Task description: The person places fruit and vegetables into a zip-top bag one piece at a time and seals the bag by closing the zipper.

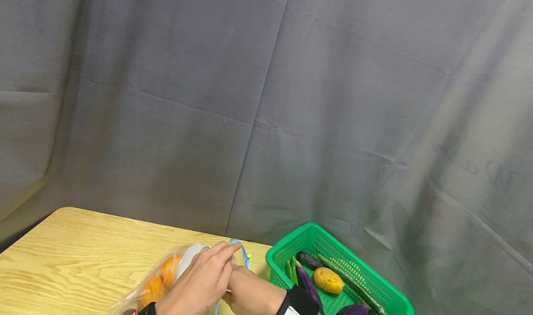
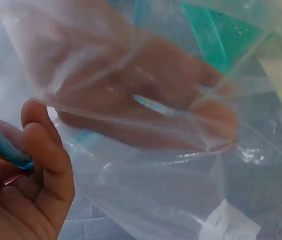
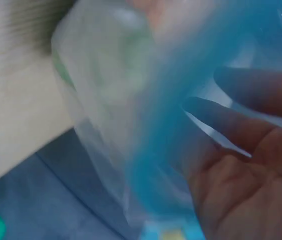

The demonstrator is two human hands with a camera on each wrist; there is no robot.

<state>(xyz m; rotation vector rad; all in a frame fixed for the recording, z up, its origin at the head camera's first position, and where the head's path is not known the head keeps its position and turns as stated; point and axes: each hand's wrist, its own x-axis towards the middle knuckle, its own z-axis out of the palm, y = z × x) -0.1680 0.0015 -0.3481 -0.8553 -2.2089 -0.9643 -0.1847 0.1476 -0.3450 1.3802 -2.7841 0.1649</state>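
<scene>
A clear plastic bag (image 1: 133, 296) with a blue edge strip (image 1: 235, 242) is on the wooden table, orange round items (image 1: 158, 280) and a white item (image 1: 189, 257) showing through it. My left hand (image 1: 201, 278) lies over the bag; in the left wrist view its curled fingers (image 2: 48, 150) pinch the blue edge. Crossing beneath it from the right is my right hand (image 1: 245, 285). Seen through the clear plastic in the left wrist view, the right hand (image 2: 146, 95) has its fingers extended. The right wrist view shows those spread fingers (image 3: 246, 120) against the bag's blue strip (image 3: 166, 130).
Right of the bag stands a green basket (image 1: 272, 255) holding eggplants (image 1: 307, 282), a long cucumber (image 1: 350, 280), a yellow potato-like item (image 1: 328, 281), a dark oval item (image 1: 308, 260) and green peppers (image 1: 293, 269). A grey curtain (image 1: 266, 120) hangs behind the wooden table (image 1: 83, 259).
</scene>
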